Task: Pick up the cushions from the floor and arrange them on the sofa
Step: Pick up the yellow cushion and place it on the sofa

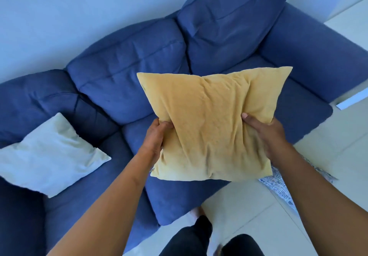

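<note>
You have the yellow cushion (213, 124) held up in the air over the right-hand seat of the blue sofa (127, 72), clear of both floor and seat. Your left hand (157, 136) pinches its left edge and your right hand (266, 136) its right edge; the fingers of both are closed into the soft fabric, which bunches and creases where they bite.

A white cushion (49, 156) already lies on the left seat, tilted against the arm and back. At the right, a patterned rug (278, 184) shows on the pale tiled floor (249, 216) just beside the sofa's corner.

You look to be at the placing step for this cushion, with the pick-up done. The next move likely calls for carrying it forward and down so it leans against the right backrest, then letting both hands go together. No other cushions show on the floor here.
</note>
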Action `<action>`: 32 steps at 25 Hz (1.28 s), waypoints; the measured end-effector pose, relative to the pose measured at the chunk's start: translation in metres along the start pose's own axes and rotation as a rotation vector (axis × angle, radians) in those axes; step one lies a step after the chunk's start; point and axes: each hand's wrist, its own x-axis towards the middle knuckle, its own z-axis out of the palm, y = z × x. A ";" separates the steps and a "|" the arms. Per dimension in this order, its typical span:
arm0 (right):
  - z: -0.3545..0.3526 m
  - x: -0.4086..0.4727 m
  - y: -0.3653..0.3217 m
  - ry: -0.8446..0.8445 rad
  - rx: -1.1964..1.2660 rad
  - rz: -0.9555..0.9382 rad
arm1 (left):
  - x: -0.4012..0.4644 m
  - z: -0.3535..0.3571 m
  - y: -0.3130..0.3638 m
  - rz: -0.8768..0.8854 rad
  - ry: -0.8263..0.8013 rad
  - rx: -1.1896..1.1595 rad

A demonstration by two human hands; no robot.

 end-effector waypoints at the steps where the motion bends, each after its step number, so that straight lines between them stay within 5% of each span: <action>1: 0.035 0.029 -0.020 -0.091 -0.035 0.015 | 0.021 -0.018 0.013 -0.002 0.080 -0.055; 14: 0.208 0.154 -0.052 -0.572 -0.339 0.095 | 0.080 -0.079 0.000 -0.065 0.468 -0.331; 23: 0.304 0.221 -0.044 -0.566 -0.338 -0.008 | 0.168 -0.147 0.008 0.048 0.648 -0.316; 29: 0.319 0.250 -0.007 -0.568 -0.619 0.087 | 0.208 -0.154 -0.017 -0.224 0.613 -0.100; 32: 0.311 0.250 -0.014 -0.581 -0.610 0.081 | 0.202 -0.160 -0.014 -0.182 0.599 -0.098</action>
